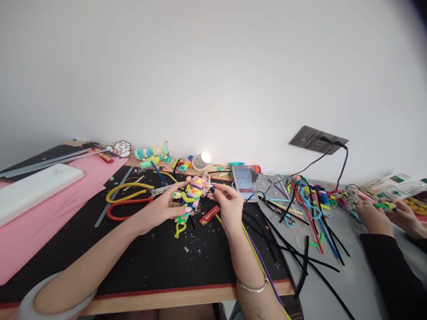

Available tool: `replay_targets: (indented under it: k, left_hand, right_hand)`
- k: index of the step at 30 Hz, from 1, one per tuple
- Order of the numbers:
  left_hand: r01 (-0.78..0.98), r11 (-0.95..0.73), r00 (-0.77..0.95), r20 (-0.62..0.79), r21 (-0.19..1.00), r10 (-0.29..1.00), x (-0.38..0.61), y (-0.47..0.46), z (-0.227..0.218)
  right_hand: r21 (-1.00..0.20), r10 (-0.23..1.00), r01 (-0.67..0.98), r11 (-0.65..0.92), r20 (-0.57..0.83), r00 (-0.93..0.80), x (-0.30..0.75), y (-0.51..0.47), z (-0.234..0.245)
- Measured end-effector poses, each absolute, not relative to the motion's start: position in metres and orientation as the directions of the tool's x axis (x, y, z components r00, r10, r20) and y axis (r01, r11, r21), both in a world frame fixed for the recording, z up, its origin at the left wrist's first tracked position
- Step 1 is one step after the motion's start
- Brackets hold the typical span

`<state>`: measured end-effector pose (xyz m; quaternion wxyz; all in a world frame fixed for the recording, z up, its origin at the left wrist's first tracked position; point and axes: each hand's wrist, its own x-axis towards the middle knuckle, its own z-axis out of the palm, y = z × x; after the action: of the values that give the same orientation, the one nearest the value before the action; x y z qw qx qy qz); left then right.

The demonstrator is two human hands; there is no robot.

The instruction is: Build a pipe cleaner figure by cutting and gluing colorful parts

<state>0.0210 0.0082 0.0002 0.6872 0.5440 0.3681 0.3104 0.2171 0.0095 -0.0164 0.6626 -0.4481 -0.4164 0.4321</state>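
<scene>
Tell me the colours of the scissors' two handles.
The scissors have one yellow handle and one red handle, best seen in the head view.

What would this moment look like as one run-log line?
Left hand: holding colourful fuzzy figure | Right hand: at its side | Below: black mat | Behind: white cup, phone

Light grey sleeve point(27, 302), silver bracelet point(252, 289)

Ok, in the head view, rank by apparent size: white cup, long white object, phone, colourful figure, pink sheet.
1. Pink sheet
2. Long white object
3. Colourful figure and phone: too close to rank, the figure being partly covered by the left hand
4. White cup
</scene>
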Motion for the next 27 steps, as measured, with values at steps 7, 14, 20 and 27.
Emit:
replay_targets:
  k: [7,14,20,27]
  left_hand:
    - [-0.020,0.176,0.549,-0.136,0.984,0.825,0.0214,0.0074,-0.0004]
    - [-0.049,0.185,0.581,-0.123,0.981,0.804,0.0228,0.0075,-0.0002]
    - [-0.073,0.208,0.612,-0.121,0.975,0.782,0.0210,0.0057,0.0027]
    - [-0.091,0.210,0.609,-0.112,0.973,0.785,0.0212,0.0056,0.0033]
  right_hand:
    - [-0.951,0.921,-0.034,0.308,0.289,0.262,0.2174,0.0081,-0.0163]
    - [-0.874,0.850,0.155,0.460,0.484,0.207,0.2180,0.0072,-0.0155]
    - [-0.884,0.862,0.091,0.458,0.467,0.198,0.2189,0.0089,-0.0184]
    - [-0.931,0.911,-0.022,0.365,0.352,0.216,0.2163,0.0081,-0.0172]
